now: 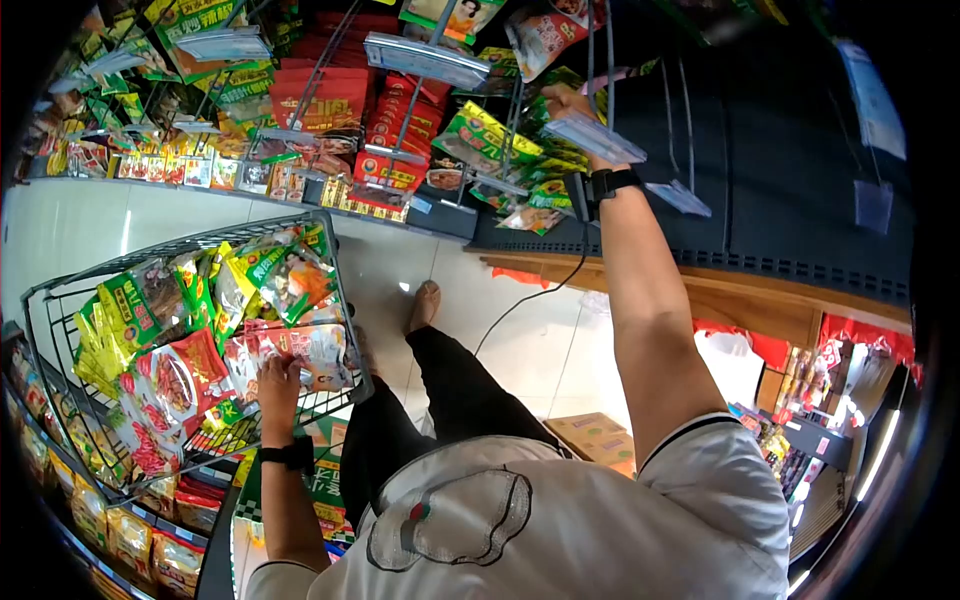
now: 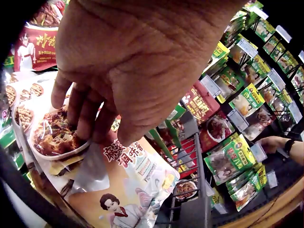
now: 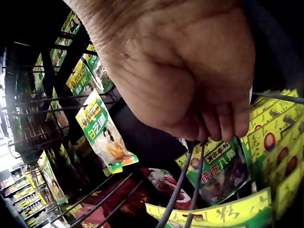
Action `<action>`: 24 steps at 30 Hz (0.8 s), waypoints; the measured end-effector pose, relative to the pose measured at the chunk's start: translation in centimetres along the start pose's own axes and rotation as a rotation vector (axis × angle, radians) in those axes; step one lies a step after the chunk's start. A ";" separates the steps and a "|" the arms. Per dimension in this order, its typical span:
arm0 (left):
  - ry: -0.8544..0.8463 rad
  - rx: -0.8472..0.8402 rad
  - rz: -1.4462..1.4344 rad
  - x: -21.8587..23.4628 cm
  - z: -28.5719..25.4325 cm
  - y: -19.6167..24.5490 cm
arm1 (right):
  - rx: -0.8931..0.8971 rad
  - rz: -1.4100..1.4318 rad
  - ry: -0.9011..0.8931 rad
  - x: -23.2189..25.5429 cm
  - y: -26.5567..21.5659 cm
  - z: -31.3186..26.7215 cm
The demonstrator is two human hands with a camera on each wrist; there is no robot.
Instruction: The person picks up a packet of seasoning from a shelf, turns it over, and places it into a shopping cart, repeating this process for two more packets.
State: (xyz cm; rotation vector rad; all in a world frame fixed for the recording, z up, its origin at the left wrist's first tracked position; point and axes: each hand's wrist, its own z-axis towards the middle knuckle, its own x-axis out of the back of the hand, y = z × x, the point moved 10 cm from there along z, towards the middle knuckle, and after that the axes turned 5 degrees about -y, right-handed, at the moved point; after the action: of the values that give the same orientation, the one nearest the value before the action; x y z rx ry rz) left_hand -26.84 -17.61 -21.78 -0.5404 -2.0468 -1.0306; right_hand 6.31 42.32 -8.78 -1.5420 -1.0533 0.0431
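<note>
My left hand (image 1: 278, 388) is low over the shopping cart (image 1: 340, 290), fingers bent down and pinching a white and orange seasoning packet (image 2: 142, 185) with a printed portrait. Red packets (image 1: 185, 375) and green-and-yellow packets (image 1: 140, 305) lie heaped beside it. My right arm reaches up to the rack, where my right hand (image 3: 190, 71) curls its fingers at the top of a green-and-yellow spice packet (image 3: 221, 173) beside a wire display hook (image 3: 190, 185). In the head view a clear price tag holder (image 1: 598, 138) partly covers that hand. Its fingertips are hidden behind the palm.
More yellow-topped packets (image 3: 280, 142) hang close beside the right hand. Red packets (image 1: 400, 130) fill nearby hooks. A wooden ledge (image 1: 740, 300) runs below the rack. A cardboard box (image 1: 590, 440) stands on the floor by my legs, and another stocked shelf (image 1: 130, 540) lies behind the cart.
</note>
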 end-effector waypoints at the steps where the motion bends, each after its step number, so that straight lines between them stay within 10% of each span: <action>1: -0.004 0.003 0.038 -0.3 0.0 -0.3 | 0.186 -0.448 0.084 -0.8 -6.6 -3.9; 4: -0.023 0.001 0.046 0.5 -0.2 0.6 | 0.094 -0.782 0.195 -1.6 -5.9 -5.8; 9: -0.120 0.016 -0.070 -0.3 -0.1 -0.3 | 0.200 -0.229 0.285 -6.2 -7.2 -13.2; 11: -0.111 -0.016 -0.032 -0.5 -0.1 -0.5 | 0.251 -0.342 0.258 -9.5 -5.7 -15.7; 13: -0.091 -0.055 0.016 -0.8 -0.1 -0.6 | -0.126 -0.338 0.246 -10.8 -1.4 -16.6; 17: -0.078 -0.038 -0.019 -0.2 -0.6 -0.2 | 0.059 -0.306 0.549 -9.3 -2.4 -18.2; 24: -0.137 -0.010 -0.043 -0.9 0.1 -0.5 | -0.407 0.074 0.472 -12.2 13.1 -18.0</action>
State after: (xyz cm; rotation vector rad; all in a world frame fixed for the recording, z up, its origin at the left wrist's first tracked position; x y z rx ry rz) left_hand -26.67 -17.83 -22.80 -0.5887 -2.1823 -1.0556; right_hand 16.84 22.37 -20.40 -1.8354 -0.6487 -0.4894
